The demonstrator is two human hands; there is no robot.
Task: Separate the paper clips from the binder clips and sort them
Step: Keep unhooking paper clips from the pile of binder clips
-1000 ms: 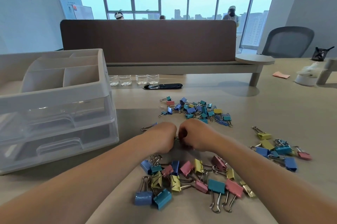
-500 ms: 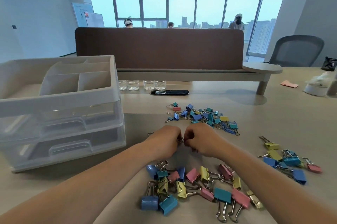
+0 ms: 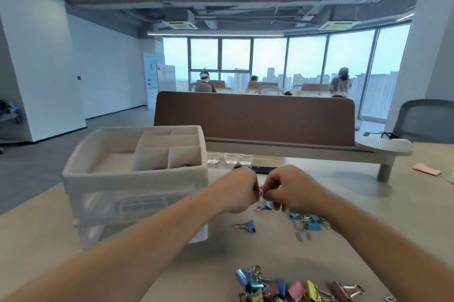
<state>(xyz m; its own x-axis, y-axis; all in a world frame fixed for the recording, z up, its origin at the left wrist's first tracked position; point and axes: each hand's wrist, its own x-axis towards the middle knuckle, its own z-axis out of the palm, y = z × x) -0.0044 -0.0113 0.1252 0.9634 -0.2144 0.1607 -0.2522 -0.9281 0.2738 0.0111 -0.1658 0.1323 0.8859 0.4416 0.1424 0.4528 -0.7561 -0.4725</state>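
Leftmost on the pale beige tabletop [image 3: 368, 193] stands the translucent white plastic drawer organiser [image 3: 137, 178], its open top tray split into compartments; something dark lies in the near-right compartment, too small to identify. Just right of it, raised above the table, the left hand [image 3: 239, 189] and right hand [image 3: 288, 191] meet knuckle to knuckle, both curled closed and pinching between them a small tangle of silvery wire clips [image 3: 261, 190]. Whether these are paper clips alone or hooked to a binder clip handle cannot be told. The tangle sits directly between the two hands, equally close to each, with no clear long axis, and the organiser tray lies to the left and a little farther off, so the left hand is the nearer one for carrying anything there.

Below the hands, a lone blue binder clip [image 3: 249, 225] rests on the table, and to its right a scatter of teal and blue binder clips with loose blue paper clips [image 3: 308, 223] spreads out. At the near edge lies a row of mixed pastel binder clips [image 3: 294, 288], partly cut off by the frame. Sorting looks to be well short of finished.

Beyond the table, a brown padded divider [image 3: 255, 117] crosses the room, with tall windows and seated people behind it
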